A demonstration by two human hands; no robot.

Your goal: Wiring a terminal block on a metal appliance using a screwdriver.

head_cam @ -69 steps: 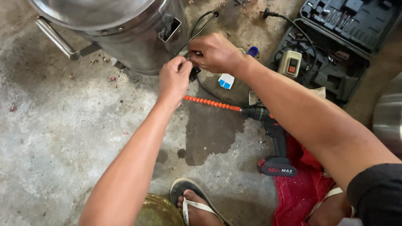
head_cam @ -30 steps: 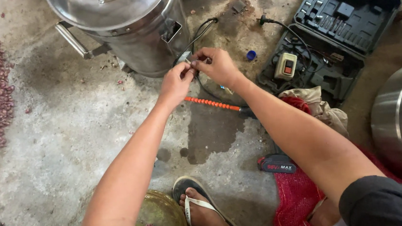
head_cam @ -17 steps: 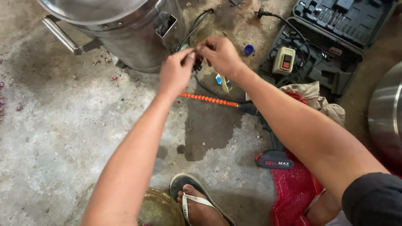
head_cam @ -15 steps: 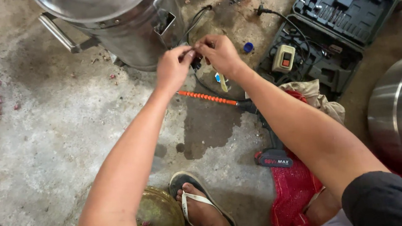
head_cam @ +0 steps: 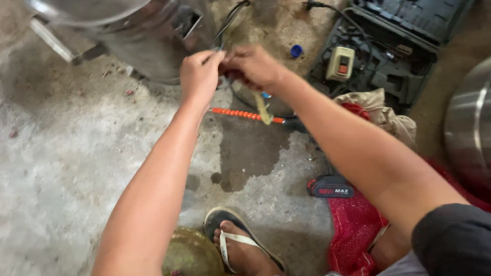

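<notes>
Left hand (head_cam: pixel 201 74): fingers curled, pinching the black cable (head_cam: pixel 229 21) just beside the steel pot (head_cam: pixel 147 28).
Right hand (head_cam: pixel 253 66): closed on the same spot, knuckles up, touching the left fingertips; what it pinched could not be told.
Cable: ran from the hands up past the pot's side.
Orange rod (head_cam: pixel 243 114): lay on the concrete below the hands.
Tool case (head_cam: pixel 401 18): open, to the right.
Foot (head_cam: pixel 247 253): in a sandal, near a green coconut (head_cam: pixel 191 258).

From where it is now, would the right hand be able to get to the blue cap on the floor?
Probably yes: the right hand is close to the blue cap, with only bare floor between them.
</notes>
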